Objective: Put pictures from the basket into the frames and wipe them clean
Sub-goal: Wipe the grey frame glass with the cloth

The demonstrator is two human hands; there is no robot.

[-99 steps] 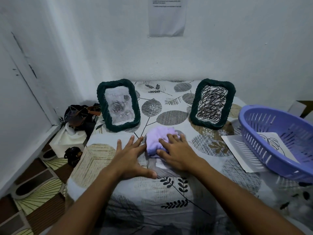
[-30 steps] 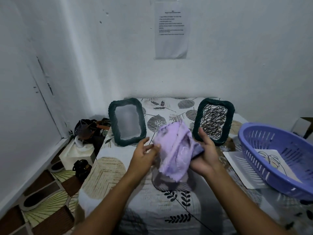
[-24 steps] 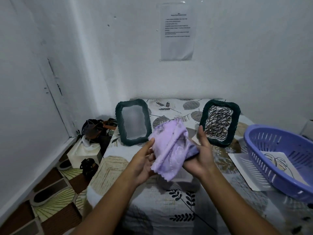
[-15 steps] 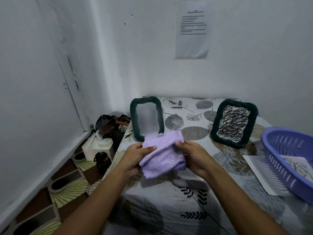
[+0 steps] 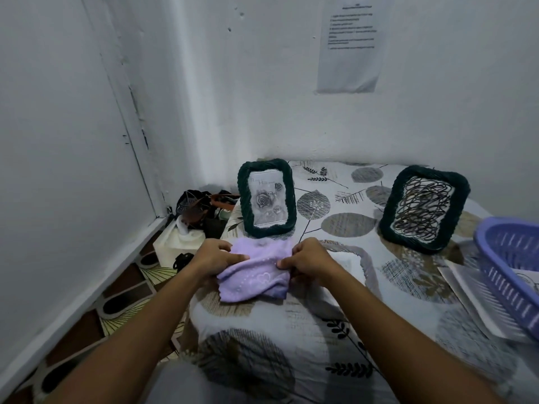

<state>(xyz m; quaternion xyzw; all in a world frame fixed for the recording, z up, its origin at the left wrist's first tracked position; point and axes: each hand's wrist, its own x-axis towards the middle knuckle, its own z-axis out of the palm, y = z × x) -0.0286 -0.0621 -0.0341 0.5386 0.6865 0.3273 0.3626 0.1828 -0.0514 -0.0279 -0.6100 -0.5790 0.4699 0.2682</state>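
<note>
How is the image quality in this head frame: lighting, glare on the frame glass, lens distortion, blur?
Head view: dim, flat, bluish light with soft shadows; no glare on the left frame, its rose picture readable; wide-angle bending curves the wall corner; the wall notice is too soft to read; both hands and the purple cloth look fairly sharp.
</note>
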